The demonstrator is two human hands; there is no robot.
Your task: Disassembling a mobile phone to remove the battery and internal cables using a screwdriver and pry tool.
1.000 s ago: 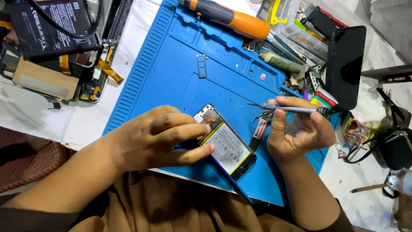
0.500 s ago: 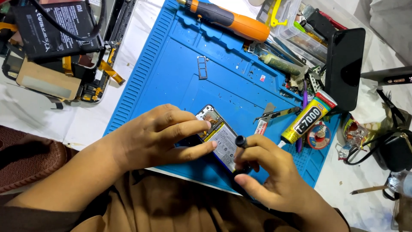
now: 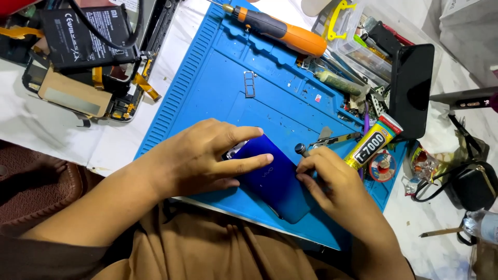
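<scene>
A phone with a glossy blue back cover (image 3: 275,181) lies face down on the blue work mat (image 3: 270,103), near its front edge. My left hand (image 3: 202,158) rests on the phone's left half, fingers spread across the cover, holding it down. At the phone's right edge, my right hand (image 3: 332,181) has its fingertips pinched against the cover. It also grips a small tool, whose round dark end (image 3: 300,149) sticks out above the fingers.
On the mat lie an orange-handled screwdriver (image 3: 290,33), a metal card tray (image 3: 249,84), tweezers (image 3: 337,139) and a yellow glue tube (image 3: 373,142). A black phone (image 3: 412,88) leans at the right. A dismantled phone with a black battery (image 3: 88,46) sits at the far left.
The phone lay open with its battery showing; now the blue back cover is over it. My right hand left the tweezers on the mat and came down to the phone's right edge.
</scene>
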